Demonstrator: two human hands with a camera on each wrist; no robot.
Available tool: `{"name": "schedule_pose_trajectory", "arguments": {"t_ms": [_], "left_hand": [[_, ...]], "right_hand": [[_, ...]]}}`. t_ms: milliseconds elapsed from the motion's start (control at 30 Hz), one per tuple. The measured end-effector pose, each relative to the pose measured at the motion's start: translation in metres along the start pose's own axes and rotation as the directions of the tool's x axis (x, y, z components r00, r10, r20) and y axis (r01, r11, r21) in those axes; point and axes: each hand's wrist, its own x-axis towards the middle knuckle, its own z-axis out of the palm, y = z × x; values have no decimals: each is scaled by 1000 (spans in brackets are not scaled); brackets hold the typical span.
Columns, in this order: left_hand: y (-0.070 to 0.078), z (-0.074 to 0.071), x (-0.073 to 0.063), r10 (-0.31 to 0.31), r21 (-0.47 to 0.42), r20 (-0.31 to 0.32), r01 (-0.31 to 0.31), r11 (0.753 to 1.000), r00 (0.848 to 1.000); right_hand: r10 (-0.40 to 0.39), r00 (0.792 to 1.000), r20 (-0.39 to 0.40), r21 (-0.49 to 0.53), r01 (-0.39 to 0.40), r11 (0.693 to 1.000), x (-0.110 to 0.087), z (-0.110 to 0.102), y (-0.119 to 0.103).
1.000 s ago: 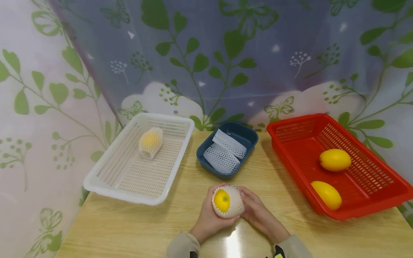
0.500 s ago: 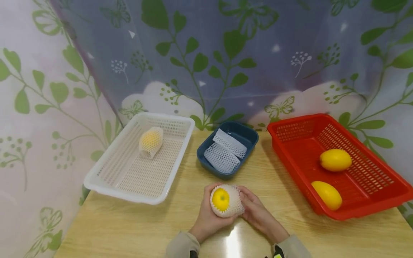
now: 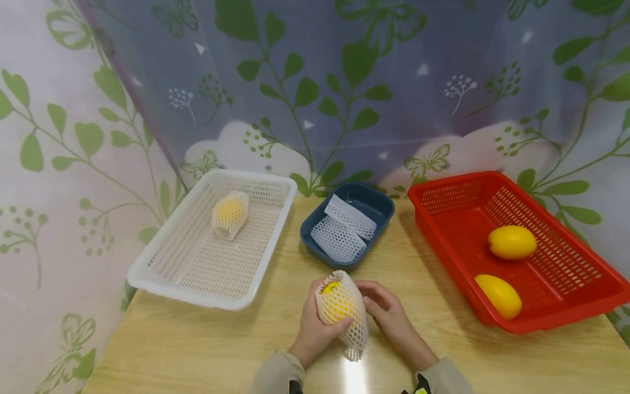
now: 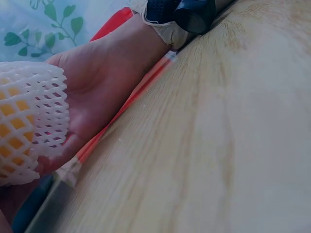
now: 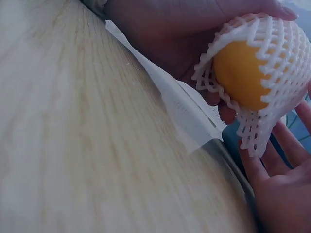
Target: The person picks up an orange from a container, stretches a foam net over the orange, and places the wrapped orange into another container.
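A yellow oval fruit (image 3: 338, 307) sits inside a white foam net sleeve (image 3: 358, 323), its bare end showing at the opening. My left hand (image 3: 315, 331) grips the sleeved fruit above the table, thumb across its side. On the other side, my right hand (image 3: 394, 324) has loosely extended fingers against or very near the net; in the right wrist view these fingers (image 5: 286, 141) reach the narrow end of the sleeve. In the left wrist view, the right hand (image 4: 104, 73) lies behind the net. Part of the left hand is hidden by the fruit.
On the left, a white basket (image 3: 197, 301) holds one sleeved fruit (image 3: 230, 215). A blue tray (image 3: 307, 246) with foam nets (image 3: 339, 238) stands beyond the hands. At right, a red basket (image 3: 445, 260) holds two bare yellow fruits (image 3: 512, 242). A patterned curtain (image 3: 315, 109) hangs behind.
The sleeved fruit has turned from its bare end facing the camera to standing more upright, narrow net end down. My left thumb has come across it, and my right hand has loosened from its side.
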Motion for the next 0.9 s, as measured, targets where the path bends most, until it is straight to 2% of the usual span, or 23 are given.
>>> {"name": "schedule_pose_trajectory", "arguments": {"t_ms": [133,267,467,633,767,900], "left_hand": [[-2,-1,1,17,-17,-3,-17,1000,1000],[-4,-2,0,24,-43,-23,-25,999,999],[-4,-1,-2,48,-75,-76,-54,996,996],[-2,-1,0,22,-160,-64,-32,987,998],[-1,-1,1,6,-203,-67,-19,979,998],[-1,-2,-1,15,-227,-62,-29,974,998]], "right_hand": [[45,999,19,40,-46,998,-1,0,-2],[55,998,42,111,-59,992,-2,0,-2],[-2,998,61,193,-10,981,-2,0,0],[-30,998,50,236,18,972,-1,0,1],[-78,994,78,269,55,962,2,-2,2],[-63,992,108,316,25,948,1,-1,1]]}}
